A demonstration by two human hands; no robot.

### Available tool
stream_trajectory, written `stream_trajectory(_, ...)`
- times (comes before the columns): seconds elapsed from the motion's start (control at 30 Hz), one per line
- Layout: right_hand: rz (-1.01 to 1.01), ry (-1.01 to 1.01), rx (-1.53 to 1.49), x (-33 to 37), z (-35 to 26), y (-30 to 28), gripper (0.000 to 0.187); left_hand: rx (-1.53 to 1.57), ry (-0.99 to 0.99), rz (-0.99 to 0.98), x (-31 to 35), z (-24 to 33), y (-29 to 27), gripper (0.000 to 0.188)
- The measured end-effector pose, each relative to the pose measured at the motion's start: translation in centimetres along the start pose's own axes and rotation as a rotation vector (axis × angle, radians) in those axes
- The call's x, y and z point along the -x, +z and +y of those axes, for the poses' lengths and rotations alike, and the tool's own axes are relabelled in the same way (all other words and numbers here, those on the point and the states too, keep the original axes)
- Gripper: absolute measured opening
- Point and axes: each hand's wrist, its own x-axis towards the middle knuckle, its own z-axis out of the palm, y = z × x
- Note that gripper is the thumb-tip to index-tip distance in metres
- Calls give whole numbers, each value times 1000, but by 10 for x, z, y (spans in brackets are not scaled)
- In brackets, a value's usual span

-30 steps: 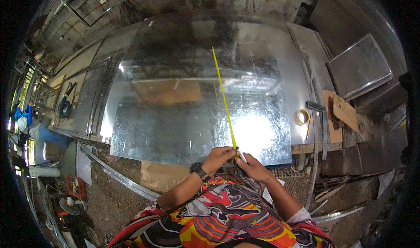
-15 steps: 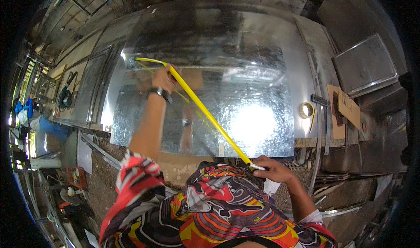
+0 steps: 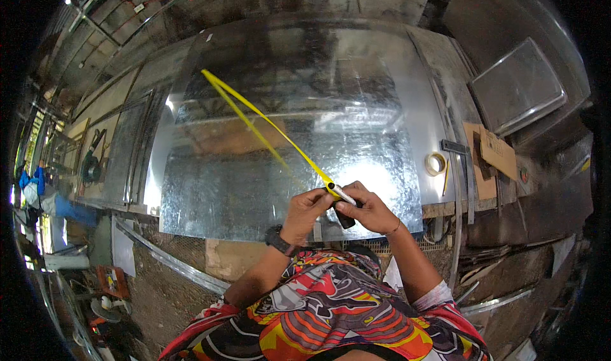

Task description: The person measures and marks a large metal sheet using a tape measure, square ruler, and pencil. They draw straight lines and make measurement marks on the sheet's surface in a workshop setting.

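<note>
My left fingers (image 3: 316, 200) and right fingers (image 3: 364, 212) hold a tape measure (image 3: 345, 219) and white stick (image 3: 344, 197); the yellow blade (image 3: 311, 162) slants up-left over shiny sheet metal (image 3: 213, 198), mirrored there.

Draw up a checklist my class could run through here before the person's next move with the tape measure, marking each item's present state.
1. Yellow tape blade drawn out: ok; it extends toward the upper left.
2. Blade flat along the shiny metal sheet: not ok; it slants above it, apart from its reflection.
3. Blade's far end hooked on an edge: cannot tell; too small.
4. Tape-measure case held: ok; left grip and right grip meet at it.
5. White marker in hand: ok; it is in the right grip.
6. Square and adhesive tape roll apart from the blade: ok; both lie to its right.
</note>
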Motion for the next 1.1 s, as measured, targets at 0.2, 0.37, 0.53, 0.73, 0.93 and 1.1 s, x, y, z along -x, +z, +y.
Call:
stream_trajectory(0.2, -35, 136, -58, 2, -22, 11, 31, -310, 232, 282, 2, 13, 7, 11)
stream_trajectory(0.37, -117, 101, 256, 40, 34, 11, 34, -360, 397, 590, -56, 62, -52, 22)
stream_trajectory(0.53, -208, 97, 155, 77, 28, 11, 33, 82, 386, 499, -112, 107, -160, 21)
stream_trajectory(0.73, -41, 62, 177, 48, 29, 9, 30, -184, 55, 95, -35, 36, -35, 19)
stream_trajectory(0.93, -51, 109, 77, 25, 25, 3, 33, -280, 15, 104, 9, -34, -1, 12)
stream_trajectory(1.1, -98, 214, 26, 25, 25, -7, 36, -64, 54, 347, -26, -6, 1, 20)
